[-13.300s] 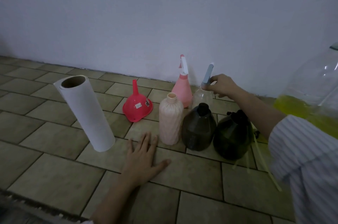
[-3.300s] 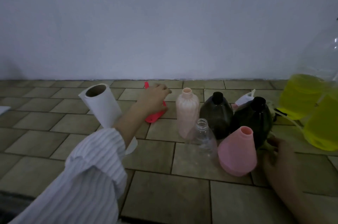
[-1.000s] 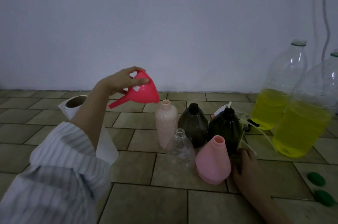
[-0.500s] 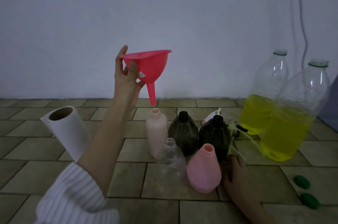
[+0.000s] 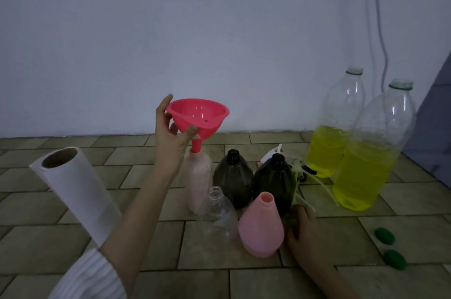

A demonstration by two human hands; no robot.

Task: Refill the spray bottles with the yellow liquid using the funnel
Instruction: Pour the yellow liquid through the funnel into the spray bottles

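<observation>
Tiled floor [image 5: 73, 262] bounded behind by a wall; open tiles at front. Red funnel [image 5: 198, 118] grasped in left hand [image 5: 170, 142], spout lowered since half a second ago into pale pink bottle [image 5: 198, 176]. Right hand [image 5: 301, 232]: grip curled against dark bottle [image 5: 273, 181], hold undeterminable.

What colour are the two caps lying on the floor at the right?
Both caps are dark green, seen in the head view, near the large bottles.

No legible text, perhaps dimness.
</observation>
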